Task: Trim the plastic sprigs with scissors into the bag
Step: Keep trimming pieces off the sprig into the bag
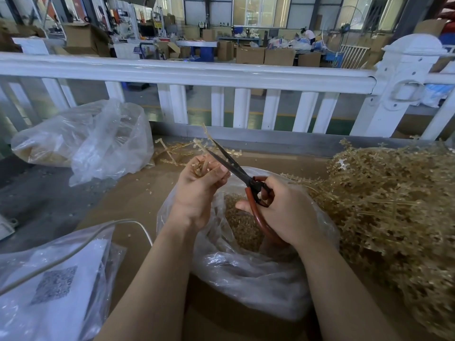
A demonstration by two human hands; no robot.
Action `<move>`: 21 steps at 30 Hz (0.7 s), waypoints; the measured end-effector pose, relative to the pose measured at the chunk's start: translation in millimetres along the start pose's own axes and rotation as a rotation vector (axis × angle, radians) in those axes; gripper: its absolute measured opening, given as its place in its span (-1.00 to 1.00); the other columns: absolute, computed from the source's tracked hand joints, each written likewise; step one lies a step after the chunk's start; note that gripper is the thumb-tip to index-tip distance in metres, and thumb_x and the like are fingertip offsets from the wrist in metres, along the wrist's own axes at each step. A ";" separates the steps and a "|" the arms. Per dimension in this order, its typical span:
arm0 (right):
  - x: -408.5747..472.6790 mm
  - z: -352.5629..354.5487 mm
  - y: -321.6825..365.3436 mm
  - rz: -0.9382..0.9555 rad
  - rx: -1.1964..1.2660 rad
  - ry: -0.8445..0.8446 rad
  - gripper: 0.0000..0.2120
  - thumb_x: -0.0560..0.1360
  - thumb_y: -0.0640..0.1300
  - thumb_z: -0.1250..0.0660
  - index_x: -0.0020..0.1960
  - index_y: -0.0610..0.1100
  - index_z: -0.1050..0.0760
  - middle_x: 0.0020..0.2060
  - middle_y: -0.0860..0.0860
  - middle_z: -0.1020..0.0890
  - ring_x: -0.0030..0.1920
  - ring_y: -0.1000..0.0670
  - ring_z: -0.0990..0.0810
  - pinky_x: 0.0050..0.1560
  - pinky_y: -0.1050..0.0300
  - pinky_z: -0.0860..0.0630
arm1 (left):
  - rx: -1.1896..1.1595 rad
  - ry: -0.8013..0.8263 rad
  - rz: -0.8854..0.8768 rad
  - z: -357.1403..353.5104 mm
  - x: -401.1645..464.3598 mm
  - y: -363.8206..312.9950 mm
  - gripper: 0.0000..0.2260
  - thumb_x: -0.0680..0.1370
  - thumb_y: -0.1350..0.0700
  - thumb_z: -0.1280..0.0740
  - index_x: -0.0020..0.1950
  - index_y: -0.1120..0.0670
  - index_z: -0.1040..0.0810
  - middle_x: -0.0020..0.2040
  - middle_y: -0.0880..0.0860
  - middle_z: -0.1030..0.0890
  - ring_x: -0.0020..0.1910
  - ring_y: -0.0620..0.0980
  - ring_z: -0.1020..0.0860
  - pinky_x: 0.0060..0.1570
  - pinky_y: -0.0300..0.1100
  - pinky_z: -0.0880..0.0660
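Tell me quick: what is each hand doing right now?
Left hand: fingers curled round a bundle of plastic sprigs, above the open bag.
Right hand: grips the scissors by the red handles, blades at the sprigs.

light: bright, even daylight from far windows | glare: sheen on white railing and plastic bag | shadows: soft, faint | distortion: wide-angle bowing at edges | focus: centre sharp, background workshop slightly soft
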State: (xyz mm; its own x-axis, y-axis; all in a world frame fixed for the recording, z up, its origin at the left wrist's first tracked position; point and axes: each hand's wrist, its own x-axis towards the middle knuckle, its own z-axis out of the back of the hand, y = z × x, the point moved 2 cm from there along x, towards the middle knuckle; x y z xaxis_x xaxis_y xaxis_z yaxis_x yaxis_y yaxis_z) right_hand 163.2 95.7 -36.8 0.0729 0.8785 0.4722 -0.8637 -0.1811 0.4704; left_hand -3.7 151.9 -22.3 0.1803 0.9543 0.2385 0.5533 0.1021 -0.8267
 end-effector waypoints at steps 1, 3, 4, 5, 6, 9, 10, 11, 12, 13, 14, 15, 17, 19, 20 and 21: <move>-0.2 0.1 -0.2 0.003 0.001 -0.002 -0.35 0.25 0.60 -0.16 -0.09 0.04 -0.47 -0.32 0.18 -0.55 -0.33 0.17 -0.55 -0.31 0.17 -0.59 | -0.002 0.001 0.002 0.0 0.2 0.1 -0.82 0.36 0.33 -0.38 -0.13 0.17 -0.44 -0.26 0.10 -0.46 -0.30 -0.05 -0.46 -0.23 -0.26 -0.49; -0.6 0.5 -0.9 0.004 0.014 -0.003 -0.36 0.25 0.59 -0.18 -0.11 0.04 -0.47 -0.33 0.16 -0.55 -0.34 0.16 -0.55 -0.33 0.16 -0.58 | -0.009 0.000 0.005 -0.2 0.4 -0.1 -0.82 0.36 0.33 -0.39 -0.16 0.16 -0.43 -0.29 0.06 -0.47 -0.32 -0.06 -0.47 -0.23 -0.26 -0.49; -0.9 0.7 -1.2 0.003 0.025 -0.003 -0.36 0.25 0.59 -0.18 -0.12 0.03 -0.47 -0.33 0.16 -0.56 -0.34 0.15 -0.56 -0.33 0.16 -0.59 | -0.013 -0.001 0.007 0.1 0.4 -0.3 -0.82 0.36 0.34 -0.39 -0.17 0.15 -0.43 -0.31 0.05 -0.48 -0.32 -0.07 -0.48 -0.23 -0.26 -0.49; -0.8 0.9 -1.3 0.003 0.035 -0.001 -0.36 0.24 0.60 -0.18 -0.12 0.03 -0.46 -0.33 0.17 -0.56 -0.33 0.15 -0.56 -0.32 0.16 -0.59 | -0.018 -0.002 0.009 0.5 0.7 -0.4 -0.82 0.36 0.34 -0.39 -0.18 0.15 -0.43 -0.31 0.04 -0.48 -0.32 -0.07 -0.48 -0.23 -0.26 -0.49; -0.8 1.1 -1.4 0.003 0.041 0.000 -0.36 0.24 0.60 -0.18 -0.11 0.05 -0.46 -0.32 0.17 -0.56 -0.32 0.16 -0.56 -0.30 0.16 -0.60 | -0.022 0.002 0.011 0.9 0.7 -0.7 -0.81 0.36 0.33 -0.40 -0.18 0.15 -0.43 -0.30 0.05 -0.48 -0.32 -0.07 -0.49 -0.22 -0.27 -0.49; -0.6 1.1 -0.9 0.006 0.028 0.005 -0.34 0.25 0.60 -0.17 -0.04 0.05 -0.48 -0.28 0.19 -0.57 -0.28 0.17 -0.58 -0.26 0.16 -0.61 | -0.019 0.027 0.022 1.3 0.7 -1.2 -0.84 0.38 0.36 -0.38 -0.13 0.18 -0.48 -0.24 0.10 -0.49 -0.28 -0.05 -0.49 -0.21 -0.26 -0.49; -1.0 1.2 -0.8 0.008 0.014 0.002 -0.33 0.26 0.60 -0.16 -0.01 0.05 -0.49 -0.26 0.19 -0.58 -0.26 0.16 -0.58 -0.26 0.18 -0.61 | -0.010 0.036 0.022 1.4 0.6 -1.1 -0.85 0.41 0.39 -0.37 -0.14 0.18 -0.50 -0.24 0.10 -0.51 -0.29 -0.04 -0.48 -0.21 -0.26 -0.49; -1.3 1.7 -0.5 0.011 0.003 -0.007 -0.32 0.26 0.60 -0.15 0.01 0.05 -0.49 -0.25 0.20 -0.59 -0.26 0.16 -0.59 -0.27 0.21 -0.61 | 0.004 0.043 0.022 1.4 0.3 -0.8 -0.84 0.44 0.43 -0.34 -0.15 0.19 -0.52 -0.26 0.09 -0.52 -0.29 -0.04 -0.48 -0.22 -0.26 -0.48; -1.5 2.2 -0.2 0.014 -0.005 -0.018 -0.31 0.27 0.60 -0.15 0.03 0.05 -0.50 -0.25 0.20 -0.59 -0.26 0.16 -0.60 -0.28 0.24 -0.59 | 0.016 0.051 0.022 1.7 -0.1 -0.5 -0.82 0.46 0.45 -0.32 -0.17 0.18 -0.54 -0.29 0.08 -0.54 -0.30 -0.04 -0.47 -0.22 -0.25 -0.48; -1.6 2.8 0.1 0.018 -0.008 -0.028 -0.29 0.27 0.60 -0.14 0.05 0.04 -0.51 -0.25 0.20 -0.59 -0.26 0.15 -0.60 -0.29 0.26 -0.58 | 0.025 0.062 0.021 2.0 -0.6 -0.4 -0.80 0.46 0.46 -0.30 -0.19 0.18 -0.56 -0.31 0.07 -0.55 -0.31 -0.04 -0.47 -0.23 -0.25 -0.47; -1.6 3.4 0.3 0.023 -0.011 -0.035 -0.29 0.28 0.60 -0.14 0.05 0.03 -0.52 -0.26 0.19 -0.60 -0.27 0.15 -0.60 -0.30 0.25 -0.58 | 0.029 0.073 0.021 1.8 -1.0 -0.6 -0.79 0.46 0.46 -0.30 -0.21 0.17 -0.58 -0.32 0.06 -0.55 -0.32 -0.04 -0.47 -0.23 -0.25 -0.47; -1.5 3.9 0.5 0.027 -0.017 -0.040 -0.28 0.28 0.60 -0.15 0.05 0.02 -0.52 -0.27 0.19 -0.60 -0.28 0.14 -0.60 -0.30 0.23 -0.59 | 0.034 0.081 0.025 1.5 -1.5 -0.9 -0.79 0.46 0.45 -0.30 -0.22 0.17 -0.58 -0.33 0.06 -0.54 -0.33 -0.03 -0.46 -0.24 -0.25 -0.47; -1.6 4.3 0.2 0.036 -0.019 -0.046 -0.30 0.29 0.58 -0.17 0.05 0.01 -0.53 -0.27 0.16 -0.61 -0.28 0.12 -0.61 -0.29 0.16 -0.62 | 0.043 0.081 0.046 0.4 -2.4 -1.8 -0.86 0.42 0.40 -0.35 -0.23 0.17 -0.57 -0.35 0.06 -0.53 -0.33 -0.03 -0.45 -0.24 -0.25 -0.48; -1.7 4.0 0.2 0.039 -0.011 -0.046 -0.32 0.30 0.56 -0.19 0.04 0.00 -0.53 -0.26 0.13 -0.62 -0.28 0.10 -0.62 -0.27 0.12 -0.63 | 0.037 0.077 0.073 0.2 -3.4 -2.1 -0.93 0.36 0.32 -0.39 -0.23 0.17 -0.57 -0.34 0.05 -0.54 -0.32 -0.04 -0.46 -0.25 -0.26 -0.49; -1.9 3.9 0.3 0.039 -0.008 -0.046 -0.32 0.30 0.56 -0.19 0.04 0.00 -0.52 -0.25 0.12 -0.63 -0.27 0.09 -0.63 -0.26 0.12 -0.64 | 0.032 0.077 0.086 0.6 -3.6 -1.9 -0.93 0.35 0.30 -0.41 -0.23 0.16 -0.58 -0.34 0.04 -0.54 -0.32 -0.04 -0.47 -0.25 -0.27 -0.50; -2.0 3.7 0.3 0.038 -0.007 -0.047 -0.33 0.29 0.56 -0.20 0.04 0.01 -0.52 -0.25 0.12 -0.63 -0.26 0.09 -0.63 -0.26 0.13 -0.64 | 0.028 0.075 0.096 1.0 -3.5 -1.8 -0.93 0.34 0.30 -0.42 -0.23 0.16 -0.59 -0.34 0.04 -0.55 -0.31 -0.04 -0.48 -0.25 -0.27 -0.50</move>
State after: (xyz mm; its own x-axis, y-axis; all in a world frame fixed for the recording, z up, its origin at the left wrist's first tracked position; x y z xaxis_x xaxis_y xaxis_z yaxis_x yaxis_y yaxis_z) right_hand 164.7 92.2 -34.9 0.0626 0.8494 0.5241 -0.8695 -0.2113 0.4464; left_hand -6.1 148.6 -22.2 0.2923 0.9363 0.1947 0.5077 0.0206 -0.8613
